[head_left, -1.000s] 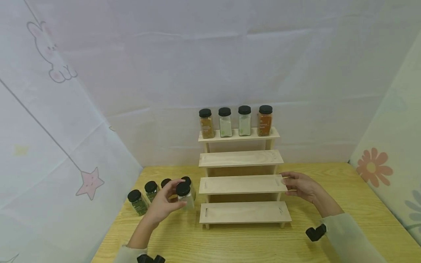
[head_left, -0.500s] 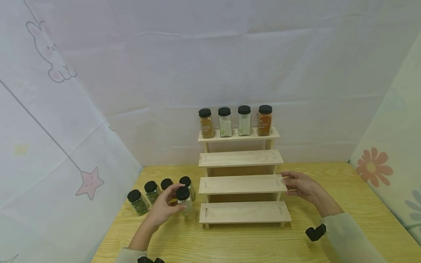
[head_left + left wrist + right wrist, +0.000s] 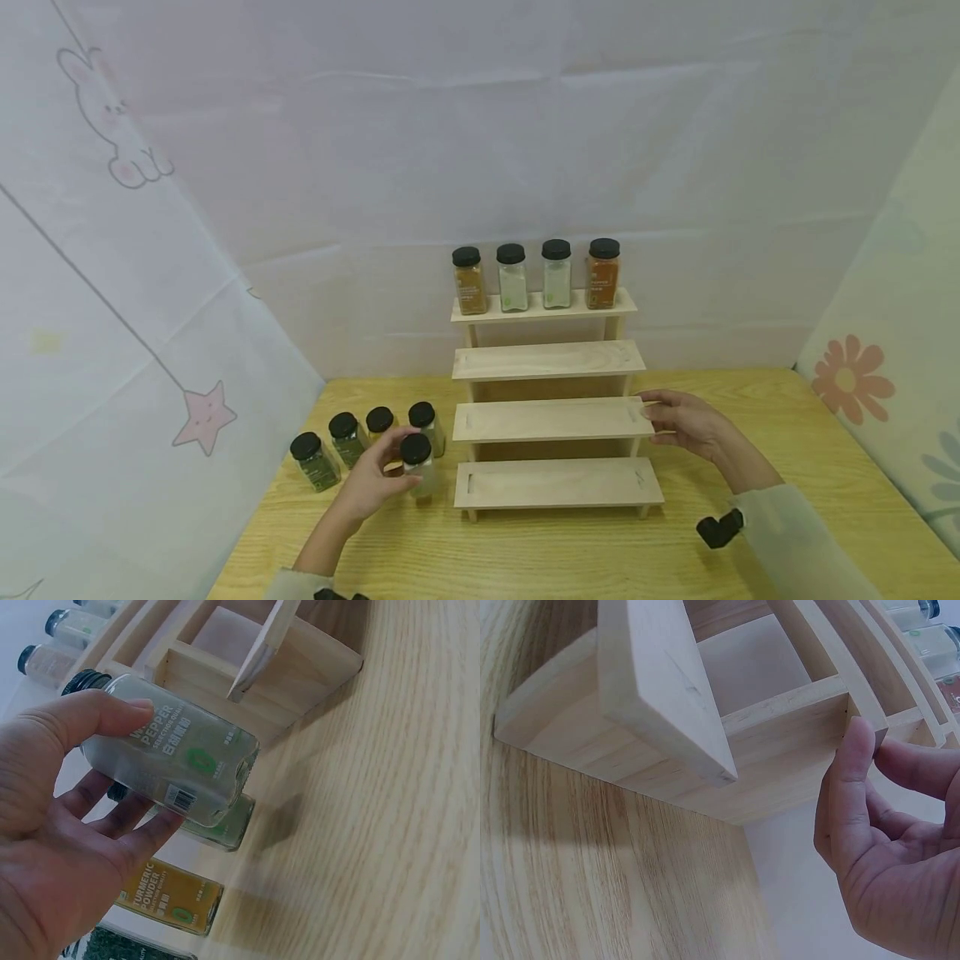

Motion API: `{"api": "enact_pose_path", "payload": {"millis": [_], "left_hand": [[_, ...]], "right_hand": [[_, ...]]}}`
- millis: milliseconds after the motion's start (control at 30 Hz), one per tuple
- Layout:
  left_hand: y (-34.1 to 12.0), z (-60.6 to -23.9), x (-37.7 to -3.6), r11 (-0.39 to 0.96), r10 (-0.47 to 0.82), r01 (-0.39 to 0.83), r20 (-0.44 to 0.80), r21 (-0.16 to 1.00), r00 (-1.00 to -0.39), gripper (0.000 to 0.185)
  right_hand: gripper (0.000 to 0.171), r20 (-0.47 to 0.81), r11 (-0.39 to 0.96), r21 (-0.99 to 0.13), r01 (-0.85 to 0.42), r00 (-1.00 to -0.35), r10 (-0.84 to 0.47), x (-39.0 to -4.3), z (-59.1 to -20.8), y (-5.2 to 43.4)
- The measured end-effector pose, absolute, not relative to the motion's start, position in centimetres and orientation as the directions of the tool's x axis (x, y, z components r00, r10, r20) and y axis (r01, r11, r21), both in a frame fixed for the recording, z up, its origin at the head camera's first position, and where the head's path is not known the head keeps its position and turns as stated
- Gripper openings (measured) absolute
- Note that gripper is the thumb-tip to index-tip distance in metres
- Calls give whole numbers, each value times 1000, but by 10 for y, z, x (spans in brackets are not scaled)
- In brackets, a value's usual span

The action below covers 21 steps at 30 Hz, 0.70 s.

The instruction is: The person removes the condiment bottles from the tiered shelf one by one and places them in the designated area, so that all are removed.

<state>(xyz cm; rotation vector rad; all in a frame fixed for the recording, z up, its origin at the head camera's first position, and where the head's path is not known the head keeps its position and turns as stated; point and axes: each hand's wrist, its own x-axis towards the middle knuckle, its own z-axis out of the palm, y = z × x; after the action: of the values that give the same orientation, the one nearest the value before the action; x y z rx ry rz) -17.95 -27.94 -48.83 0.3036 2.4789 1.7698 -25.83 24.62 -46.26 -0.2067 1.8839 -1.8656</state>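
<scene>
Clear glass makes up the pepper jar (image 3: 176, 761), black-capped and filled with pale powder, which the left hand (image 3: 370, 481) grips just left of the stepped wooden rack (image 3: 551, 421). In the left wrist view the thumb lies along one flat side near the cap, while the other fingers (image 3: 131, 825) curl under the opposite side, so the jar sits between them, its base pointing toward the desk (image 3: 570, 554). Whether the base touches the wood is hard to tell. Just behind it stand four more black-capped jars (image 3: 352, 437) in a row on the desk. The right hand (image 3: 686, 423) rests at the right end of the rack's third step, thumb (image 3: 847, 787) pressed against the end of the board and the other fingers bent above it, holding the step lightly. Four jars (image 3: 535, 276) line the top step
</scene>
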Motion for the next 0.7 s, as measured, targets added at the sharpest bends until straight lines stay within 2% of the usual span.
{"api": "enact_pose_path", "payload": {"millis": [700], "left_hand": [[-283,-505,-182,301,229,94,24,949,-973,72]], "right_hand": [[69,-230,55,-972,229,-873,-430,-258,-460,246]]}}
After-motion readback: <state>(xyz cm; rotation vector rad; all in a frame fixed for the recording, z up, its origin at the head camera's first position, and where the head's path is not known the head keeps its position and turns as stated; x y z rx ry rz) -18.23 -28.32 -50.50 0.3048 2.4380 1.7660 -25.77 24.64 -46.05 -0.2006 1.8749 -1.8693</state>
